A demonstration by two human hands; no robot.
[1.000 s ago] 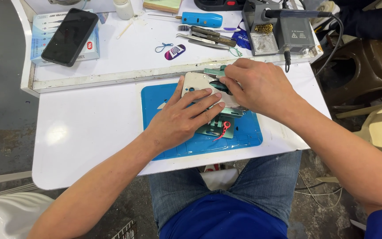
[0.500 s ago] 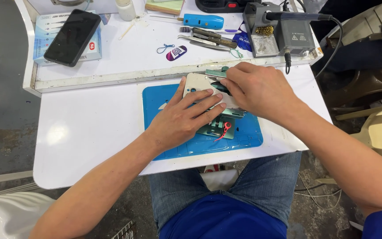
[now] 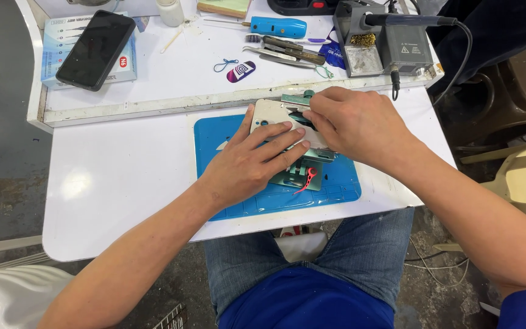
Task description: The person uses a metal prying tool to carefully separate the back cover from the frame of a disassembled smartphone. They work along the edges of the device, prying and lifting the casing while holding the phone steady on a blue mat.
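Pressing down with spread fingers, the left hand (image 3: pixel 252 159) is lying flat on one pale phone back panel (image 3: pixel 269 117), which is sitting in one green metal clamp fixture (image 3: pixel 302 175) on the blue work mat (image 3: pixel 214 131). The right hand (image 3: pixel 355 125) is resting on the far right part of the same panel, with its fingers curled narrow at the panel's upper edge; whether they are pinching a small tool there, I cannot tell. The panel is looking cream-white, with two small round holes near its upper left corner, and most of it is hidden under both hands. One red lever (image 3: pixel 307 181) of the fixture is showing just below the left fingers.

The mat is lying on the white table (image 3: pixel 117 183), near its front edge. Beyond the mat, on the raised white board, things are lying well apart from the hands: one black smartphone (image 3: pixel 95 49) is resting on one light blue box (image 3: pixel 128 67) to the far left of the mat, one blue electric screwdriver (image 3: pixel 281 27) is lying behind the mat, one pair of tweezers (image 3: pixel 275 56) is just beside it, and one grey soldering station (image 3: pixel 391 45) is standing behind the right hand, its black cable hanging over the board's edge.
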